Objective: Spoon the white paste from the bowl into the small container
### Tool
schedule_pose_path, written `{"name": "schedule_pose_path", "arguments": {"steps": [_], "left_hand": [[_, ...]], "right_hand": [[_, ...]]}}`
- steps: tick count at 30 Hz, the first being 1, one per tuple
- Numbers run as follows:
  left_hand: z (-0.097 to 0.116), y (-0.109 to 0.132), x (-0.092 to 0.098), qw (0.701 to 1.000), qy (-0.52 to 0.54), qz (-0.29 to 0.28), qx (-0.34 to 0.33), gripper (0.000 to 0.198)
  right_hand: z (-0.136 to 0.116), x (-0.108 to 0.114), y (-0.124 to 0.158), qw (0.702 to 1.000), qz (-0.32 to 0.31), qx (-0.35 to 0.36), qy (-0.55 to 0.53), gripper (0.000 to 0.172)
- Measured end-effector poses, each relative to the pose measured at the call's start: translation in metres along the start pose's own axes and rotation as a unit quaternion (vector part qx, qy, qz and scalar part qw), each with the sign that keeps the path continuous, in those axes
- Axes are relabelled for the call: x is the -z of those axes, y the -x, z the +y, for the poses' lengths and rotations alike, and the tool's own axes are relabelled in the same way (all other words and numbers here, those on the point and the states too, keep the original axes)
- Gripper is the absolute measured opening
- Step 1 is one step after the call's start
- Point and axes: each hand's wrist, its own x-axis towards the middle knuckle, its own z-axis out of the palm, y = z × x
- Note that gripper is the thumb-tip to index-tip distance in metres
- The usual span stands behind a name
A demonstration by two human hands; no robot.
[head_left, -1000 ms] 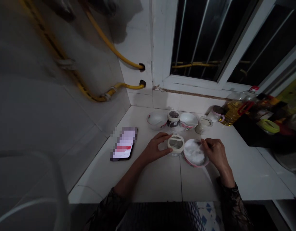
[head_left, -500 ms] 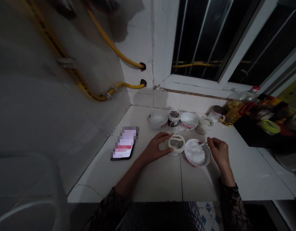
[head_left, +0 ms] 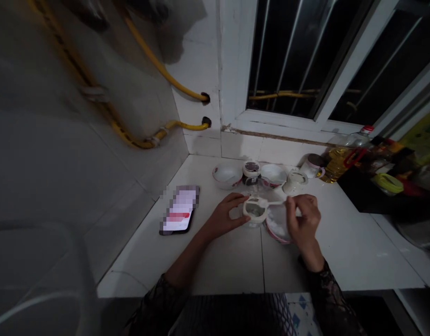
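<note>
My left hand (head_left: 226, 215) wraps around the left side of a small round white-rimmed jar (head_left: 255, 210) on the white counter. My right hand (head_left: 302, 218) pinches the handle of a white spoon (head_left: 267, 202), and the spoon's bowl sits over the jar's mouth. Under my right hand stands a bowl of white powder (head_left: 278, 223), partly hidden by the hand.
A phone (head_left: 179, 209) lies lit on the counter to the left. Behind the jar stand two white bowls (head_left: 227, 175) (head_left: 273, 175), a dark-topped jar (head_left: 252, 169) and a cup (head_left: 294, 181). An oil bottle (head_left: 344, 154) and other bottles crowd the right. Yellow pipes (head_left: 159, 65) run along the left wall.
My right hand lifted the spoon out of the powder bowl and carried it left to the jar's mouth. My left hand kept its hold on the jar.
</note>
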Motion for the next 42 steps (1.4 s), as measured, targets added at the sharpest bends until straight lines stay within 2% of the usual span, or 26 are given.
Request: {"name": "schedule_pose_path", "arguments": {"steps": [2,3,5,8,13,16,18,21,29,37,42], "left_hand": [[-0.001,0.001,0.0,1.0,-0.004,0.001,0.001,0.052],[-0.001,0.001,0.0,1.0,-0.005,0.001,0.001,0.052],[-0.002,0.001,-0.001,1.0,-0.004,0.001,0.0,0.052],[-0.002,0.001,-0.001,1.0,-0.002,0.0,-0.002,0.053],[-0.002,0.001,-0.001,1.0,-0.004,-0.005,-0.005,0.053],[-0.002,0.001,-0.001,1.0,-0.007,-0.003,-0.005,0.054],[-0.003,0.001,-0.001,1.0,-0.008,-0.001,-0.006,0.054],[-0.004,0.001,-0.001,1.0,-0.008,-0.002,-0.005,0.053],[-0.002,0.001,0.0,1.0,-0.014,-0.003,-0.011,0.053],[-0.002,0.001,0.0,1.0,-0.007,0.004,-0.012,0.052],[-0.002,0.001,0.0,1.0,-0.006,0.007,-0.008,0.052]], "right_hand": [[-0.008,-0.007,0.002,0.991,-0.039,0.122,0.032,0.027],[-0.01,-0.009,0.003,0.986,-0.051,0.155,0.041,0.026],[-0.006,-0.006,0.003,0.985,-0.046,0.16,0.054,0.024],[0.013,0.008,-0.002,0.992,-0.026,0.094,0.082,0.027],[0.052,0.03,-0.004,0.984,-0.098,0.057,0.136,0.036],[0.061,0.026,0.004,0.975,-0.145,0.048,0.161,0.042],[0.061,0.019,0.012,0.972,-0.186,0.03,0.139,0.045],[0.059,0.009,0.02,0.971,-0.219,-0.036,0.093,0.048],[0.066,0.014,0.02,0.963,-0.163,-0.208,0.061,0.047],[0.062,0.009,0.022,0.943,-0.165,-0.287,0.03,0.046],[0.064,0.009,0.024,0.943,-0.164,-0.285,0.05,0.044]]}}
